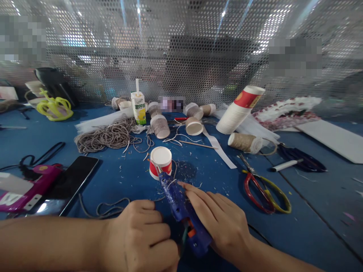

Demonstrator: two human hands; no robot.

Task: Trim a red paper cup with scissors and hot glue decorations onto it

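A blue hot glue gun [176,200] lies aslant, its nozzle pointing away from me at the side of a small red-and-white paper cup [161,155], which stands upside down. Whether the nozzle touches the cup, I cannot tell. My right hand [222,221] grips the gun's body from the right, fingers laid along it. Closed in a fist, my left hand [146,236] is just left of the orange trigger [190,228]. A dark greenish piece shows between that fist and the gun; what the fist holds is hidden. Grey cord [112,206] trails beside the left hand.
Red-and-yellow scissors [261,192] and a white marker [286,165] lie right. Farther back are stacked paper cups [238,113], a drink carton [138,107] and a cord heap [107,136]. A phone [76,177] and a magenta device [36,185] lie left. Perforated metal [141,56] rises behind.
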